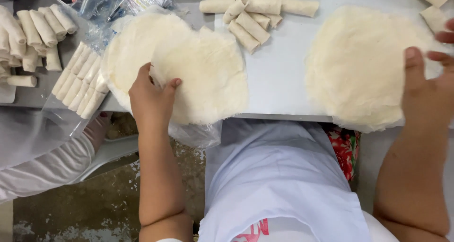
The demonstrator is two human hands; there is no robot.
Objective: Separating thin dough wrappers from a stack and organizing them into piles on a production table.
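My left hand (151, 97) rests on a stack of thin pale round wrappers (198, 67) lying on clear plastic at the table's near edge, its thumb and fingers pinching the top sheet's lifted edge. My right hand (428, 88) lies with spread fingers on the right edge of a single round wrapper (359, 62) spread flat on the grey table (279, 76). That wrapper overhangs the near table edge slightly.
A pile of rolled spring rolls (255, 15) sits at the table's back, more rolls (435, 5) at the far right. At the left, rows of rolls (78, 81) lie in a clear bag, another heap (33, 34) behind. Another person's white sleeve (47, 166) is at the lower left.
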